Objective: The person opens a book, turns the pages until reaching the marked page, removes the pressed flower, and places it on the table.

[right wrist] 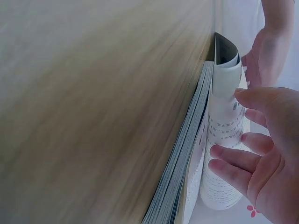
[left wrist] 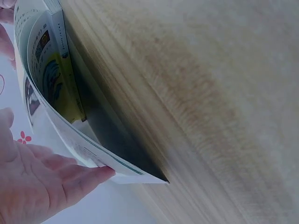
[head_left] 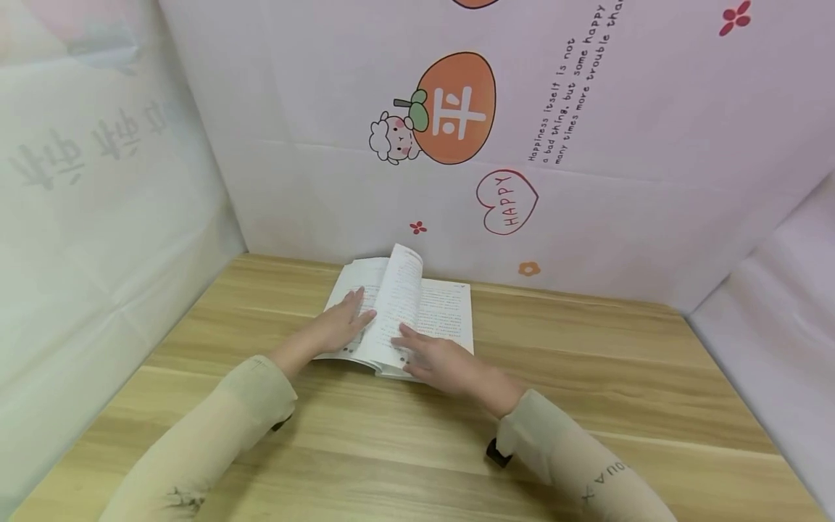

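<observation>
On the wooden table (head_left: 626, 377), close to the printed wall (head_left: 313, 203), lies an open book (head_left: 450, 312), one leaf (head_left: 402, 286) raised and curved; the left hand (head_left: 335, 326) rests on the left side, fingers straight; the right hand (head_left: 443, 360) touches the leaf, fingers apart.

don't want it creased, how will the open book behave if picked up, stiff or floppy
The open book is probably floppy: its raised page curls, and its left side bows up off the table. It may feel fairly heavy for its size, since its page block looks thick in the right wrist view.
</observation>
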